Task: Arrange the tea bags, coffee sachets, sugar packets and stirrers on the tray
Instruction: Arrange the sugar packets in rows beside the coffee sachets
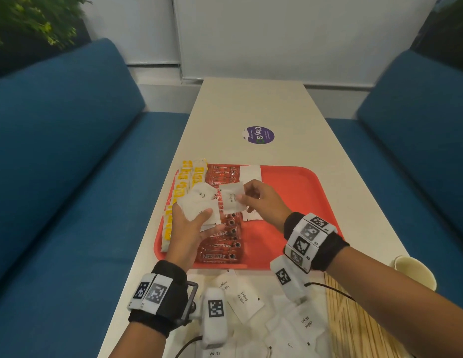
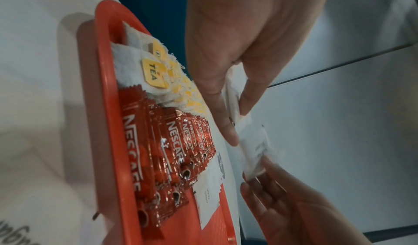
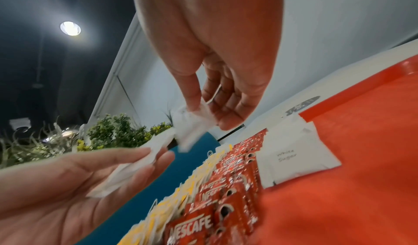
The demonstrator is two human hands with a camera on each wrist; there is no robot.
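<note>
A long pale table (image 1: 253, 104) between two blue sofas (image 1: 57, 140) carries one red tray (image 1: 297, 192) and a round purple sticker (image 1: 258, 135) reading "ClayGo". On the tray, the left column holds yellow-tagged tea bags (image 1: 185, 182), tags marked "TEA"; they overlap too closely to count. Beside them runs a column of red coffee sachets (image 1: 222, 250) printed "NESCAFE", roughly a dozen, though the hands cover the middle of the row. Two white sugar packets (image 1: 250, 173) lie flat on the tray just right of the sachets, one at the far end and one nearer; the wrist view reads "White Sugar" on one.

The left hand (image 1: 189, 228) hovers over the sachets, thumb and fingers clamped on a fanned bunch of sugar packets (image 1: 199, 205). The right hand (image 1: 261, 198), just beside it above the tray, pinches a single packet (image 1: 231, 200) between thumb and fingertips.

Near the table's front edge lie a loose heap of "White Sugar" packets (image 1: 297, 324), a bundle of wooden stirrers (image 1: 354, 326) and one paper cup (image 1: 414, 271).
</note>
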